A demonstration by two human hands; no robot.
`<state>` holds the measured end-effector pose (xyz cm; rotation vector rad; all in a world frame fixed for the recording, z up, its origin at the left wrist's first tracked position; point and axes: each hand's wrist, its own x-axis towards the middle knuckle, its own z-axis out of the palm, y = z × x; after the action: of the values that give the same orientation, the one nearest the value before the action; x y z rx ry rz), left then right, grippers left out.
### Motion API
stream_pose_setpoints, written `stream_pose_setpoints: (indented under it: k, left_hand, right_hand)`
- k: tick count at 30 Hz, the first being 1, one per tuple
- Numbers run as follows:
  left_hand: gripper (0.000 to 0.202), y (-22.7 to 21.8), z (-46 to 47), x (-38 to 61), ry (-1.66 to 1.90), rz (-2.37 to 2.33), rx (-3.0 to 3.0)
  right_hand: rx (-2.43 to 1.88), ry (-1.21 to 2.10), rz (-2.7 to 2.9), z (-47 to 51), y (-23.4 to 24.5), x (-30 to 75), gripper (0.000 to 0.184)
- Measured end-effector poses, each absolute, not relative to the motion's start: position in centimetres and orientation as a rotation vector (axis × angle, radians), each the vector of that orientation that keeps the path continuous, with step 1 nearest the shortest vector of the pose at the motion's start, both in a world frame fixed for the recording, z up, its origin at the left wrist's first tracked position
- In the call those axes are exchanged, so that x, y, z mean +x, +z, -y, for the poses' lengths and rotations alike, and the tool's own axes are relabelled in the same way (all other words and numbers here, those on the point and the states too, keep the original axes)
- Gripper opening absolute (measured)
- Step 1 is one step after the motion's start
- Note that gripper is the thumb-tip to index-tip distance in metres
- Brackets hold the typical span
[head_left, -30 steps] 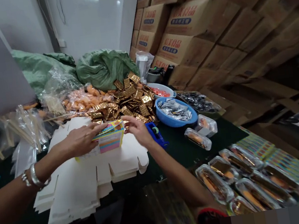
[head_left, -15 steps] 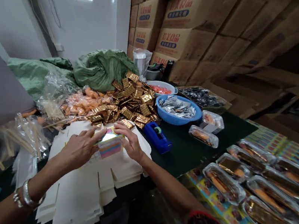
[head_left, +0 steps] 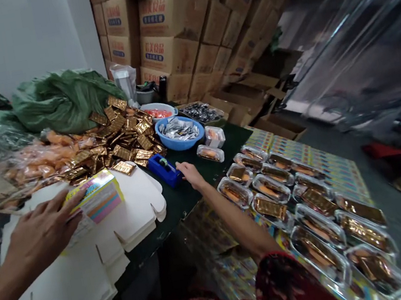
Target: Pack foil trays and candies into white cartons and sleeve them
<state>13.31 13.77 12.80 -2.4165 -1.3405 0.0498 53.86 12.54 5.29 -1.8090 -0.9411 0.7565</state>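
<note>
Stacked cardboard cartons [head_left: 166, 28] rise behind the far end of the desk [head_left: 189, 197], with a green sack [head_left: 63, 103] bunched against them at the far left. The desk's right edge has a long row of clear trays [head_left: 271, 189] with orange and gold contents, lying on printed sheets [head_left: 291, 143]. White flat box blanks [head_left: 140, 200] are stacked at the near left corner. Past them is a big heap of gold packets [head_left: 122, 137], with bagged orange snacks [head_left: 45, 157] to its left. Toward the far right corner sits a blue basin [head_left: 185, 147] of silver sachets [head_left: 178, 130], with two small clear tubs [head_left: 210, 153] just beside it.

Main change: the right hand [head_left: 189, 174] has come off the colored box [head_left: 97, 196] it shared with the left hand in the earlier views. It is now out at a blue tape dispenser [head_left: 163, 170], near the middle of the desk. Its fingers are loosely extended and hold nothing; they are right at the dispenser, but contact is hard to tell. The left hand [head_left: 42, 236] has its fingers spread, open over the box end, not clearly gripping. The box lies on the white blanks, tilted slightly.
</note>
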Motion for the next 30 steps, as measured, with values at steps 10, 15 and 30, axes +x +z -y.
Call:
stream_pose_setpoints:
  k: [10,15,30]
  left_hand:
    - [0.059,12.8,-13.8,13.3,0.067,1.369,-2.428]
    - [0.056,12.8,-13.6,13.2,0.036,1.340,-2.446]
    - [0.058,12.4,-13.2,13.1,0.019,1.324,-2.396]
  right_hand:
    - [-1.818,0.940,0.846,-15.9,6.2,52.5,0.054]
    - [-1.806,0.943,0.951,-15.0,7.9,52.6,0.037]
    - [-1.610,0.936,0.665,-15.3,7.0,51.3,0.017]
